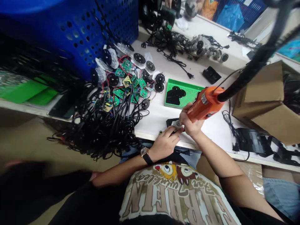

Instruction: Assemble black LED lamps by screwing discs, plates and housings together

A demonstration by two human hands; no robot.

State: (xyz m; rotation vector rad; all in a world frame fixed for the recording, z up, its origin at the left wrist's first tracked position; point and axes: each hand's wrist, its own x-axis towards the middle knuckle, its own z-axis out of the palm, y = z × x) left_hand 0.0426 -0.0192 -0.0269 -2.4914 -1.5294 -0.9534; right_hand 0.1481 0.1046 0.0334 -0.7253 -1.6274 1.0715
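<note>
We look forward and down from the person's head, past the shirt [178, 193], close above the left hand [165, 143] and right hand [191, 120] at the bench's near edge [161, 136], with the bench [154, 118] running away at a slant toward the basket [70, 31] and carton [264, 100].

Bright, even light washes the white counter [156, 117] (shadows stay soft under the right hand [191, 120]), while the left edge smears, perhaps motion blur, and bends.
</note>
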